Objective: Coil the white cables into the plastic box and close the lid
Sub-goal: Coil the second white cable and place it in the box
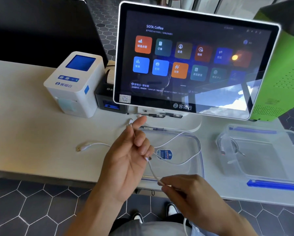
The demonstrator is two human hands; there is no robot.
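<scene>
Counter edge (40,174) near; both hands (125,160) apparently pinch white cable (180,138).

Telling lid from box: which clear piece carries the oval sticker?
The flat lid under the white cable loop; the deeper box on the right has blue latches.

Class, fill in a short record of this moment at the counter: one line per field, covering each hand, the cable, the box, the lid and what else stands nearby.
Left hand: raised, palm up, white cable pinched near the fingertips
Right hand: pinches the same cable lower down
Cable: loops over the lid; its USB plug lies on the counter
Plastic box: open, to the right, with some cable already inside
Lid: flat on the counter, beside the box, not yet fitted
Nearby: touchscreen terminal, white label printer, green case
</scene>
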